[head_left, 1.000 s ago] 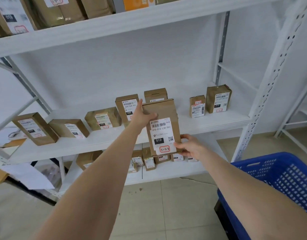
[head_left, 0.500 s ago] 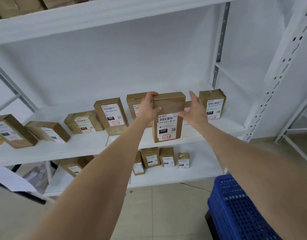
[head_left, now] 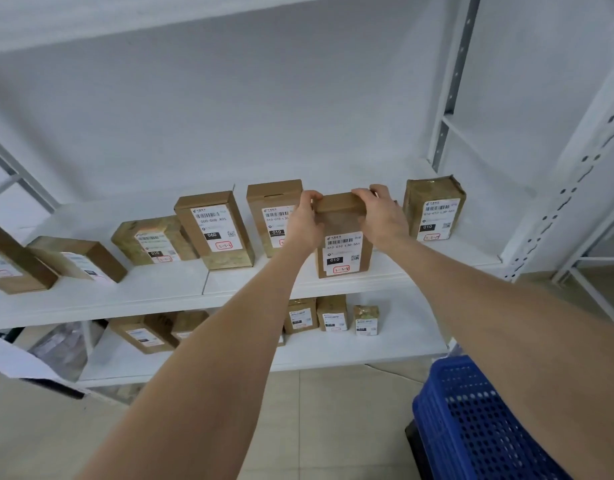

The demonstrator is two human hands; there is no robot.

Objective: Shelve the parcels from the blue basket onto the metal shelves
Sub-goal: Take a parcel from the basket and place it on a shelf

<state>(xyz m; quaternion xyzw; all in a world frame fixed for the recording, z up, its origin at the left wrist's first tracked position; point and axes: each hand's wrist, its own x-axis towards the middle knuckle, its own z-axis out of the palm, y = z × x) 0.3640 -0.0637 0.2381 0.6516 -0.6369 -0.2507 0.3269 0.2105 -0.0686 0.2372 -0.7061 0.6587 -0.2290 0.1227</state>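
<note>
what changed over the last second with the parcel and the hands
The parcel rose from in front of the shelf edge onto the middle shelf, where it now stands upright. The right hand moved from its lower corner to the top, so it and the left hand now both grip the top edge. The other parcels on that shelf stayed put.

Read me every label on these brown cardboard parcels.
"010 010 L30 S51": gripped brown cardboard parcel.
"010": its black tag.
"060-060 A05": tall brown cardboard box.
"060": its black tag.
"010": brown cardboard box between them.
"010": film-wrapped brown parcel, far right.
Other labels: too blurred.
</note>
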